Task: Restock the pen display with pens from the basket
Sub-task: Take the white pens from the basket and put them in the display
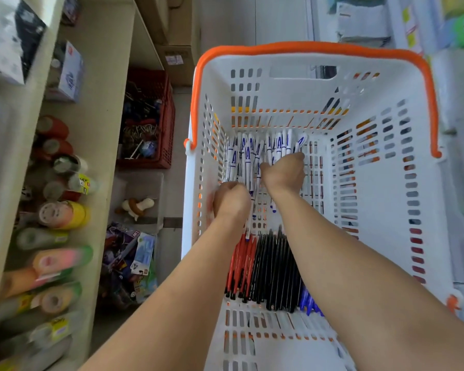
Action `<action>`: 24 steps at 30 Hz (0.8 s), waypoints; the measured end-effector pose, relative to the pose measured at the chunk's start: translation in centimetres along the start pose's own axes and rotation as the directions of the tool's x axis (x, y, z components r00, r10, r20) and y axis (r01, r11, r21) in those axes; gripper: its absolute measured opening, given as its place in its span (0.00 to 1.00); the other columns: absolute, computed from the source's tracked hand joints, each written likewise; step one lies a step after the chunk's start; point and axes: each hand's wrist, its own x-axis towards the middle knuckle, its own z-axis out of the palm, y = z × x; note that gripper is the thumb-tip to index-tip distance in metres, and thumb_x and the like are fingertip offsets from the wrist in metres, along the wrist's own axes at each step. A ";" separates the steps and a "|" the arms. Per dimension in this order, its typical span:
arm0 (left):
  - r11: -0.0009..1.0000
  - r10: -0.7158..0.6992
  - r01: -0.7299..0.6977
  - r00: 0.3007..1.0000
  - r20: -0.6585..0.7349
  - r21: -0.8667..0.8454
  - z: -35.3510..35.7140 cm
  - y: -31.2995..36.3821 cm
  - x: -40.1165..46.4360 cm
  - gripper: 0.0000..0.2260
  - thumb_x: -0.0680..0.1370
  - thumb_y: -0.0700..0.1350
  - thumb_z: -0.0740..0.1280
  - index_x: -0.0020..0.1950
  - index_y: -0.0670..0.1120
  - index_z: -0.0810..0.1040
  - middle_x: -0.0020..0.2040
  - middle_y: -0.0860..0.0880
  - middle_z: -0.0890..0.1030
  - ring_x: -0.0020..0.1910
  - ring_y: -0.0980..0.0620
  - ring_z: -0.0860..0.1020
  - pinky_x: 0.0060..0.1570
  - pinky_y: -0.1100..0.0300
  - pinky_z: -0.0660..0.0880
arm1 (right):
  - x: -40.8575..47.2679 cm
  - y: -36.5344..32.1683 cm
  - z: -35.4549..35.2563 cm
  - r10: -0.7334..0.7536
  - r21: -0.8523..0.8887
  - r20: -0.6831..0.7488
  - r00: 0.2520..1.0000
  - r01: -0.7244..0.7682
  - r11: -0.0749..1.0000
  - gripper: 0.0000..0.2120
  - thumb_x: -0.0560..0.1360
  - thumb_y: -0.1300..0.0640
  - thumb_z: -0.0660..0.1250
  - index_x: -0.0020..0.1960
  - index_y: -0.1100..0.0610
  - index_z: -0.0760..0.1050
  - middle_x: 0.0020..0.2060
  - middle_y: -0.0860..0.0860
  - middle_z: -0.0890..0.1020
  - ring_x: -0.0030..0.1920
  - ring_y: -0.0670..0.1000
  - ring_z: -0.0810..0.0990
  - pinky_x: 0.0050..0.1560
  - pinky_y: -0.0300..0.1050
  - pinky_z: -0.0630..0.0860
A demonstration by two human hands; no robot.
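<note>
Deep in the basket [386, 84], both hands curl around white pens [248, 156] (blue-printed): left hand [231, 200] low, right hand [284, 174] seemingly bunching the upper barrels.

Inside the basket [386, 76], 2 hands at the far end: left hand [231, 202] and right hand [284, 175] in the far pens [252, 156]. Near pens [268, 269] lie behind them, toward the person. Shelf [102, 103] stands left of the basket, crate [150, 121] beside it.
</note>
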 end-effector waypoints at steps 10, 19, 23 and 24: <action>0.997 0.002 0.000 1.000 0.016 -0.082 -0.1 0.3 -0.2 0.08 0.82 0.43 0.62 0.58 0.48 0.78 0.43 0.49 0.79 0.51 0.45 0.82 0.56 0.52 0.80 | 1.5 -0.6 -1.7 0.034 -0.049 -0.040 0.999 -0.036 0.998 0.15 0.72 0.55 0.77 0.49 0.61 0.75 0.46 0.54 0.81 0.46 0.57 0.83 0.36 0.45 0.74; 0.987 0.030 -0.014 0.995 0.099 -0.162 0.1 0.7 -0.4 0.13 0.81 0.42 0.62 0.64 0.41 0.77 0.44 0.47 0.77 0.43 0.48 0.76 0.60 0.46 0.79 | 1.6 0.8 -6.2 0.110 0.248 0.257 0.960 -0.175 0.953 0.29 0.68 0.61 0.74 0.66 0.66 0.69 0.57 0.54 0.73 0.54 0.54 0.72 0.51 0.49 0.74; 0.981 0.144 -0.111 0.965 0.218 -0.158 -0.2 0.8 -2.7 0.17 0.80 0.51 0.68 0.66 0.46 0.74 0.59 0.47 0.80 0.55 0.48 0.79 0.60 0.48 0.78 | -3.9 1.7 -9.7 0.046 0.375 0.550 0.834 -0.295 0.879 0.20 0.69 0.64 0.73 0.60 0.64 0.74 0.49 0.57 0.77 0.47 0.54 0.78 0.48 0.54 0.79; 0.978 0.182 -0.150 0.952 0.247 -0.143 -0.3 0.6 -3.3 0.21 0.78 0.53 0.70 0.68 0.47 0.73 0.61 0.48 0.79 0.56 0.51 0.78 0.58 0.52 0.77 | -5.7 2.4 -10.2 0.017 0.385 0.600 0.800 -0.307 0.870 0.14 0.72 0.66 0.72 0.56 0.63 0.75 0.46 0.58 0.79 0.43 0.54 0.79 0.43 0.53 0.79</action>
